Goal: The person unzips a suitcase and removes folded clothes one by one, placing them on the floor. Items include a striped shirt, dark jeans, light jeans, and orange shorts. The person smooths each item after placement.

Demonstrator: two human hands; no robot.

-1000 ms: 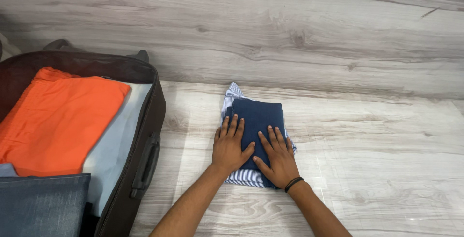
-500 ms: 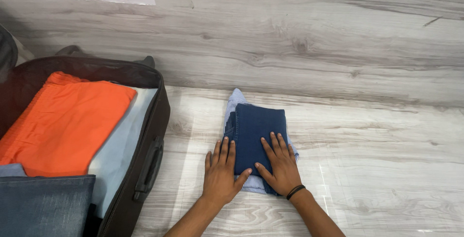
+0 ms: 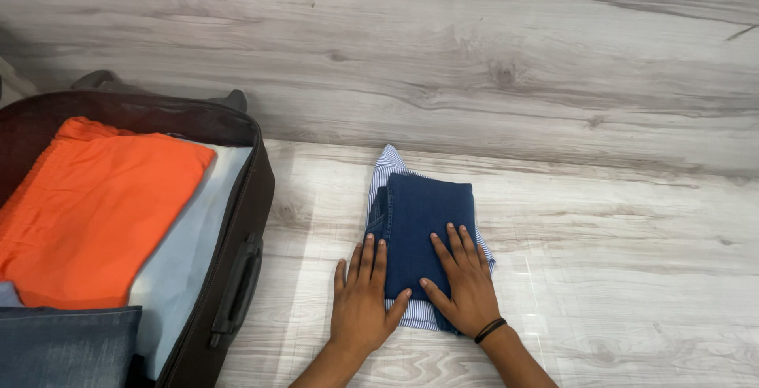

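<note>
Neither hand has a grip on anything: both lie open and flat, palms down, fingers spread. From the head view looking down, the left hand (image 3: 362, 299) rests at the near left corner of a small stack of folded clothes, its fingertips touching the stack's left edge and its palm partly on the pale wood-grain floor (image 3: 617, 277). The right hand (image 3: 466, 277) presses on top of the stack, on its near half; a thin black band circles that wrist.

The stack sits on the floor near the middle of the view, just in front of a wood-panelled wall (image 3: 474, 56). On top is a folded dark blue denim garment (image 3: 427, 210), a neat rectangle. Under it is a folded blue-and-white striped shirt (image 3: 386, 168), which pokes out at the far left corner, along the right side and along the near edge.

Both pieces look soft and light, though the denim is likely thicker and stiffer. The folds would probably slip apart if lifted by one edge, so a hold under the bottom layer from both sides seems safest.

Well apart to the left lies an open dark suitcase (image 3: 241, 277), holding a folded orange garment (image 3: 95, 206) over a pale blue one, with grey-blue denim at the near corner.
</note>
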